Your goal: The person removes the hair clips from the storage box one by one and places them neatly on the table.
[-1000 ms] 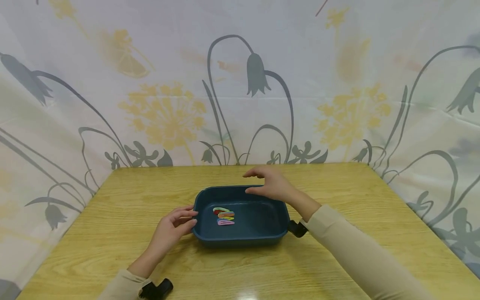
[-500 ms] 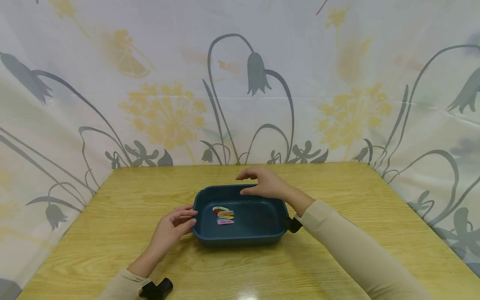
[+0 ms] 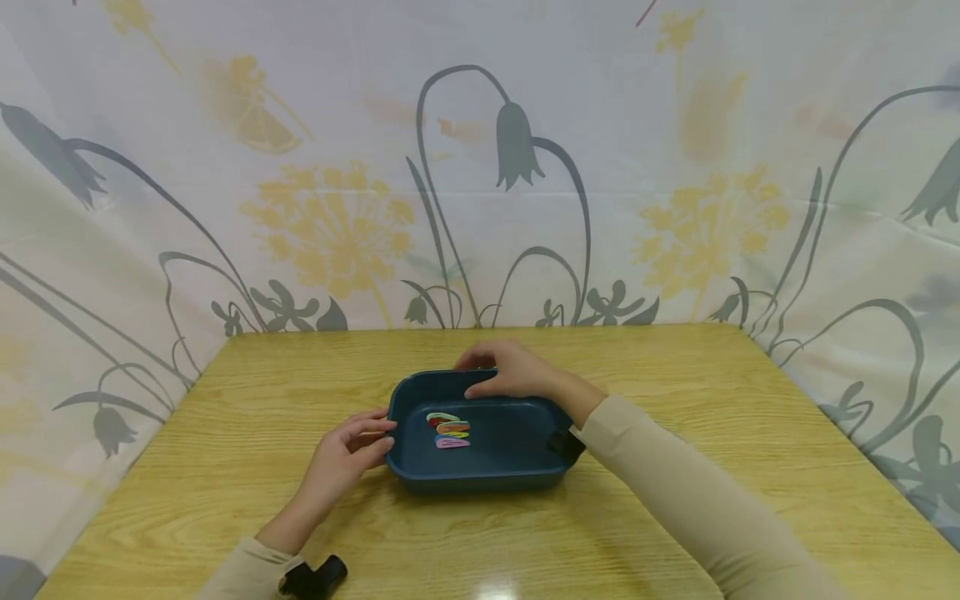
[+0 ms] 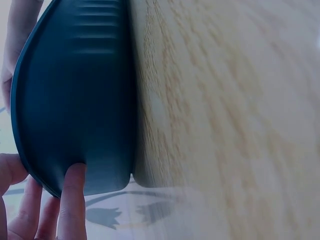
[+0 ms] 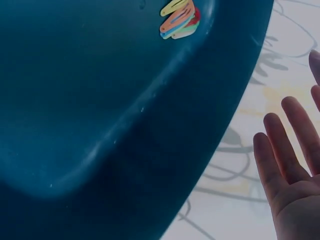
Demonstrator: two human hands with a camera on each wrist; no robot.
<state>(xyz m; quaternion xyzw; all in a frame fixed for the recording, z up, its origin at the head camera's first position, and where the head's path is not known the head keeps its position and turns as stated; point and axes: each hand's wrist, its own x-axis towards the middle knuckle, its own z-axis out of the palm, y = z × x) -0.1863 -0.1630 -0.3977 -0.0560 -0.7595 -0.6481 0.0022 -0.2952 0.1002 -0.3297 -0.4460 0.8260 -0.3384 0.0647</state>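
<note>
A dark blue rectangular tray (image 3: 517, 442) with raised walls stands on the table. Several snap hair clips (image 3: 452, 431) lie overlapped in its left half, in mint, red, orange, yellow, blue and lilac. At the tray's left end, my left hand (image 3: 341, 454) rests its fingertips on the rim; in the left wrist view, one finger (image 4: 74, 192) lies against the outer wall. My right hand (image 3: 517, 371) reaches over the far rim, its thumb on the inner side and its fingers partly hidden behind the wall. The right wrist view shows its fingers (image 5: 280, 145) extended beyond the rim, holding nothing.
The tray stands on a wooden table (image 3: 285, 383) whose far edge meets a flower-printed cloth backdrop (image 3: 622, 125). Small black devices are strapped at both wrists; the right one (image 3: 566, 446) overlaps the tray's right end in the head view.
My right hand has moved left and slightly down along the tray's far rim, its fingers now dropping behind the wall. The left hand, tray and hair clips stay in place.
</note>
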